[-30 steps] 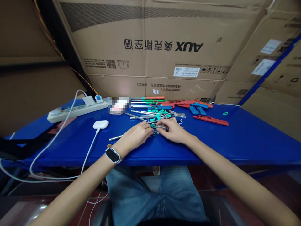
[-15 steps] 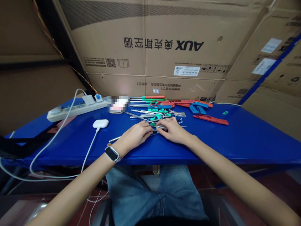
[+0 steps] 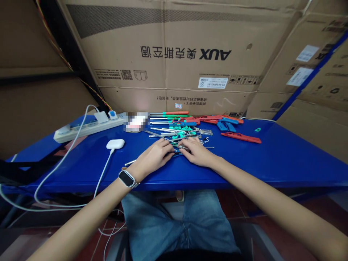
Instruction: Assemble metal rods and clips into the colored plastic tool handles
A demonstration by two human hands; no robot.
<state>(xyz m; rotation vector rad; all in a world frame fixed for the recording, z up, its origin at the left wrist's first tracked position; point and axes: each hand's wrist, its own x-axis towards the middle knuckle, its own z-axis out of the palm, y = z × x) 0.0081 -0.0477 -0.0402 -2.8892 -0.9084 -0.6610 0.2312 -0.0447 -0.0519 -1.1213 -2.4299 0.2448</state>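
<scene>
L hand [image 3: 157,155]: fingers bent, close together, tips down at a slim dark-blue part [image 3: 177,152] on the glossy blue tabletop [image 3: 244,168]; can't tell if pinched or just pressed, own fingers block view

R hand [image 3: 199,152]: thumb + fingers narrow, closed on a slim screwdriver-like tool w/ thin bare metal shaft [image 3: 210,147]; shaft sticks out past the knuckle side, handle end faces L fingertips

Dark-blue part sits btwn both sets of fingertips, mostly hidden; silver metal tube [image 3: 129,163] pokes out on the far side of L hand, can't tell if joined to it

Just beyond fingers: teal moulded plastic pieces [image 3: 181,128], silver metal rods [image 3: 160,129], thin white wire w/ dark end [image 3: 206,139], clear-handled metal tool [image 3: 206,132], all jumbled, some overlapping

Further past fingertips: long rod w/ orange-red handle [image 3: 176,112], looks assembled; blue plastic casings [image 3: 227,125] in a heap w/ red ones; flat red plastic shell [image 3: 240,137] lies alone, well off R fingers

Progress (judgement): piece at fingertips looks mid-work, not finished, since tool is in hand + parts are exposed; a few handled rods at back look done; the loose casings, teal bits + rods look unassembled, so plenty left; exact stage unclear, fingers cover the join

Well off L fingers: white rounded plastic case [image 3: 115,144] on cable, white power strip [image 3: 89,130]
</scene>
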